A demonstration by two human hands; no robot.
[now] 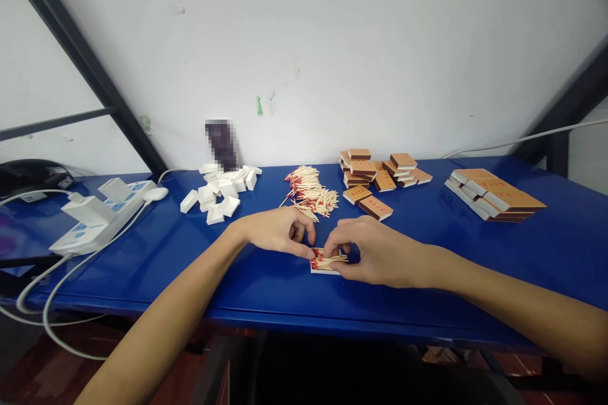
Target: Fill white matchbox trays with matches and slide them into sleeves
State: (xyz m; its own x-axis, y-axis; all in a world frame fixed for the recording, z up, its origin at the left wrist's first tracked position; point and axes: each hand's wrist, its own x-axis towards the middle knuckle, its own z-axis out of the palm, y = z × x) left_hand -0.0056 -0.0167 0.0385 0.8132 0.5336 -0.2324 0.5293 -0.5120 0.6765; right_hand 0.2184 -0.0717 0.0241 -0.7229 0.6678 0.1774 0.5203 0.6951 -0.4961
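A small white matchbox tray (325, 271) lies on the blue table near its front edge, filled with red-tipped matches (327, 261). My left hand (280, 231) curls at the tray's left end, its thumb against the tray and matches. From the right, my right hand (380, 250) has thumb and forefinger closed around the matches in the tray. Parts of the tray and some matches are hidden under its fingers. Just behind my hands, a loose heap of matches (308, 190) lies on the table.
White empty trays (228, 188) are piled at the back left. Orange-brown matchboxes (363, 168) lie in a loose pile behind my right hand, and a neat stack of matchboxes (494, 193) stands farther right. A power strip (102, 218) with cables sits at the left.
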